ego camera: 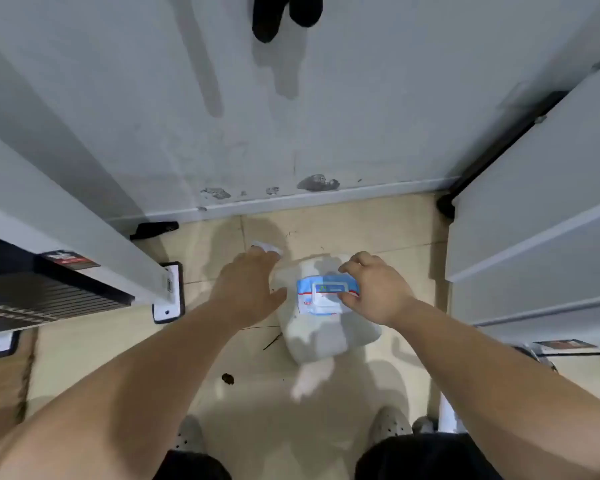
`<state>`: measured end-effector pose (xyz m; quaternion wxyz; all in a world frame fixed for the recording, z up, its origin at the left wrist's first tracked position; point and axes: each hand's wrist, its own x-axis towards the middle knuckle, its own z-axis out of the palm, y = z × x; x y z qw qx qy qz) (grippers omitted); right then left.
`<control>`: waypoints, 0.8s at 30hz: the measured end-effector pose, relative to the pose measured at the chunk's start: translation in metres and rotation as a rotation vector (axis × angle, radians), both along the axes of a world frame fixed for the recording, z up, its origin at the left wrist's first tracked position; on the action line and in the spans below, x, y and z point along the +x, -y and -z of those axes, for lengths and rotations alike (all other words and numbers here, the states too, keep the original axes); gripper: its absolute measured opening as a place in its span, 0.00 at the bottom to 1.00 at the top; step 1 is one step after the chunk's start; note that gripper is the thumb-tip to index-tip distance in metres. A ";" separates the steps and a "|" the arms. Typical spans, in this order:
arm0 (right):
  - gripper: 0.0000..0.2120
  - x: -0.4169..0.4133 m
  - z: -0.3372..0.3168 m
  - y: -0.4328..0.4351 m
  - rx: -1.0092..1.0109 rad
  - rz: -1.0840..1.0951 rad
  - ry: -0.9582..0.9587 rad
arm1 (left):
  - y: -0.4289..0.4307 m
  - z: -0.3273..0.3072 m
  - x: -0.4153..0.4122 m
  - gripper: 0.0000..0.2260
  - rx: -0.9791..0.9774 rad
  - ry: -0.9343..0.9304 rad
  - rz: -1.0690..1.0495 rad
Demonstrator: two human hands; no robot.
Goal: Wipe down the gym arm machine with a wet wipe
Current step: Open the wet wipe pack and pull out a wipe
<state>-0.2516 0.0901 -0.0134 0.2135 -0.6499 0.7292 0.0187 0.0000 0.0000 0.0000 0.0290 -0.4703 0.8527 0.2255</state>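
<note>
A white wet wipe pack (pixel 326 337) with a blue label (pixel 321 289) sits low over the beige tiled floor, straight below me. My left hand (pixel 250 289) grips its left side, thumb against the pack, with a white edge (pixel 267 247) showing at the fingertips. Fingers of my right hand (pixel 378 292) pinch the flap on the label. A blurred white tail (pixel 310 379) hangs from the pack's near end. White frame beams of the gym machine run along the left (pixel 66 216) and the right (pixel 534 220).
A dark weight stack (pixel 39 299) sits under the left beam, with white foot plates (pixel 168 289) bolted to the floor. A scuffed grey wall (pixel 291 116) lies ahead. My light shoes (pixel 392 424) stand at the bottom. A dark spot (pixel 227 378) marks the tile.
</note>
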 end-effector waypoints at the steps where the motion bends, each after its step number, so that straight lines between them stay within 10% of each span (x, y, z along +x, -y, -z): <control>1: 0.24 -0.003 0.026 -0.003 -0.019 -0.002 0.021 | -0.001 0.022 -0.005 0.28 0.005 -0.009 0.015; 11: 0.28 -0.042 0.199 -0.003 -0.099 -0.034 0.069 | 0.006 0.213 -0.051 0.33 -0.015 -0.195 0.026; 24: 0.30 -0.046 0.212 0.013 -0.170 -0.105 0.026 | 0.006 0.249 -0.078 0.32 0.043 -0.258 0.044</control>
